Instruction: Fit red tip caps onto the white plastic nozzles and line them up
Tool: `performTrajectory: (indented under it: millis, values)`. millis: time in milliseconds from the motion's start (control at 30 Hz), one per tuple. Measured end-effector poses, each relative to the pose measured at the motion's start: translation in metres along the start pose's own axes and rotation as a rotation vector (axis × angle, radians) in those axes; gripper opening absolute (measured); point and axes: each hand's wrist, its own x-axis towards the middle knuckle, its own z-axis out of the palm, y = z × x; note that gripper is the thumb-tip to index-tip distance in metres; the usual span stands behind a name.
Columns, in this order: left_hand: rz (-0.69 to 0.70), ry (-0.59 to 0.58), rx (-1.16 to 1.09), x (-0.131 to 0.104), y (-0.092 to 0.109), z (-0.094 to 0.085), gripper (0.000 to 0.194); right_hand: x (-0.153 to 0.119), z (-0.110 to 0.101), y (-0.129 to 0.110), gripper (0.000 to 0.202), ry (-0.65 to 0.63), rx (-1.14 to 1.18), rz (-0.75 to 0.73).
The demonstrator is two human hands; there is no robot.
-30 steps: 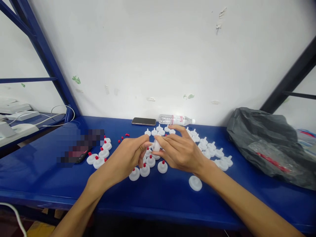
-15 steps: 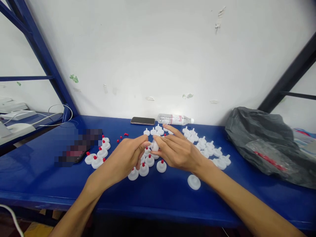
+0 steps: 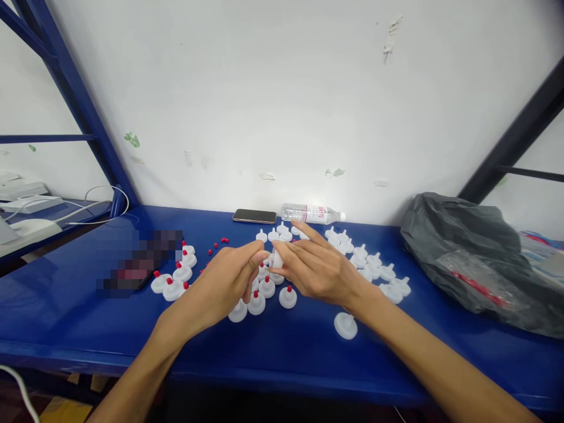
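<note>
Above the middle of the blue table, my right hand [image 3: 319, 264] grips a white plastic cap [image 3: 277, 258] between thumb and fingers, its index finger raised. My left hand [image 3: 233, 270] is pinched at the cap's left side; whatever lies between its fingertips is too small to make out. Below and behind the hands stand several white discs with red tips, one of them a red-tipped disc [image 3: 288, 297] in front. White discs without red tips [image 3: 373, 264] spread to the right, and a lone white disc [image 3: 346, 325] lies near my right wrist.
A phone [image 3: 254, 216] and a clear bottle [image 3: 312, 213] lie by the wall. Small red pieces [image 3: 210, 252] are scattered left of centre. More red-tipped discs [image 3: 171, 289] sit beside a blurred dark object [image 3: 145, 264]. A dark plastic bag [image 3: 467, 258] covers the right end of the blue table [image 3: 282, 358].
Both hands keep nearly the same pose. The white cap between them has turned slightly. The view has shifted very little.
</note>
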Motion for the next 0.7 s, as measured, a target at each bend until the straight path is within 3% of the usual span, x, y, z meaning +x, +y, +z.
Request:
performTrajectory:
  millis: [133, 267, 500, 633, 700]
  values:
    - [0.027, 0.109, 0.134, 0.002, 0.004, 0.001, 0.042, 0.005, -0.003, 0.006, 0.030, 0.001, 0.063, 0.059]
    - [0.029, 0.122, 0.246, 0.002, 0.000, -0.001, 0.042, 0.003, 0.002, 0.006, 0.029, -0.026, 0.146, 0.144]
    - [0.001, 0.318, 0.483, 0.001, -0.020, -0.030, 0.041, -0.006, 0.008, 0.019, 0.026, -0.049, 0.177, 0.570]
    - [-0.021, 0.295, 0.545, 0.002, -0.033, -0.039, 0.041, -0.017, 0.015, 0.033, 0.027, -0.023, 0.246, 0.735]
    - [-0.030, 0.263, 0.576, 0.003, -0.039, -0.037, 0.040, -0.023, 0.018, 0.039, 0.026, -0.068, 0.261, 0.818]
